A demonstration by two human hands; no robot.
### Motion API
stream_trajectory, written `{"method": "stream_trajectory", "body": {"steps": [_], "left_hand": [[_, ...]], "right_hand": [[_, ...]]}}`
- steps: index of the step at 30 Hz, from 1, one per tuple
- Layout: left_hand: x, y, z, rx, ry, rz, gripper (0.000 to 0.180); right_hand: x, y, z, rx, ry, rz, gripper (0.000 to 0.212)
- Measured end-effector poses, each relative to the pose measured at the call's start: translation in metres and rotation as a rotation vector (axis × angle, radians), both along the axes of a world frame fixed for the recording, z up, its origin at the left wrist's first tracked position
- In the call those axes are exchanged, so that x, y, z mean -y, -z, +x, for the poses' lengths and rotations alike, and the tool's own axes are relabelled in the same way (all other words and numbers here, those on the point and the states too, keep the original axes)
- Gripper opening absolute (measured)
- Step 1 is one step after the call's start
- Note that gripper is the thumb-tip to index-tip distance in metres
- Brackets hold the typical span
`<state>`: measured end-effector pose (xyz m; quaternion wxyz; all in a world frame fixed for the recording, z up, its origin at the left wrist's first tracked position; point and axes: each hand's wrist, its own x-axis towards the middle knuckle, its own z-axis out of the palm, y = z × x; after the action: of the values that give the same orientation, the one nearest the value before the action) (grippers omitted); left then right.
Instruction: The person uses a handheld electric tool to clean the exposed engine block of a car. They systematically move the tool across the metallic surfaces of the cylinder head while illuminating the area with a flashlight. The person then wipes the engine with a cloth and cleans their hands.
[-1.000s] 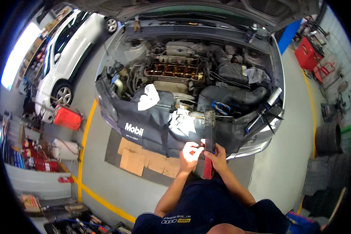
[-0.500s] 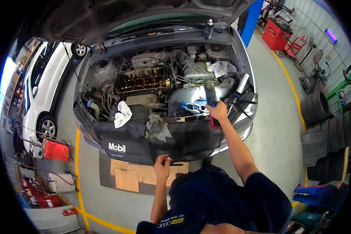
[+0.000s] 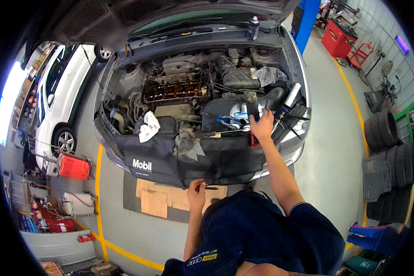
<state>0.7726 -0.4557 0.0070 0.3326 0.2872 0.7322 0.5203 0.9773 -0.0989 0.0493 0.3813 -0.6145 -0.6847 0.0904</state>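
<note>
My right hand (image 3: 263,125) reaches over the right side of the engine bay with its fingers spread. Its thumb is at the edge of a dark, flat, upright object (image 3: 252,109), and a red piece (image 3: 255,140) shows below the wrist. Beside them lie blue-handled tools (image 3: 226,121) and a silver cylindrical tool (image 3: 291,94). My left hand (image 3: 197,197) hangs low before the bumper cover (image 3: 193,168), fingers curled; anything inside them is hidden. The opened engine (image 3: 175,92) shows its amber-brown valve gear.
A white cloth (image 3: 149,127) and a grey rag (image 3: 188,145) lie along the front edge. A spray can (image 3: 253,28) stands below the windscreen. Cardboard (image 3: 154,203) covers part of the floor. Stacked tyres (image 3: 381,130) stand right, a white car (image 3: 68,99) left.
My right hand has loosened from around the dark object, its fingers now spread to the right. The bright glow on the engine parts has shrunk. The whole view has shifted slightly.
</note>
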Motion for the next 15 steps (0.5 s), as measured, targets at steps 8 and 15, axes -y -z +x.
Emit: {"method": "stream_trajectory", "body": {"steps": [8,15], "left_hand": [[0.011,0.021,-0.009,0.043,0.001,-0.022,0.018],[0.027,0.041,-0.020,-0.044,0.003,0.002,0.016]], "right_hand": [[0.029,-0.025,-0.023,-0.345,-0.400,-0.054,0.016],[0.015,0.001,-0.086,-0.176,-0.616,-0.299,0.024]]}}
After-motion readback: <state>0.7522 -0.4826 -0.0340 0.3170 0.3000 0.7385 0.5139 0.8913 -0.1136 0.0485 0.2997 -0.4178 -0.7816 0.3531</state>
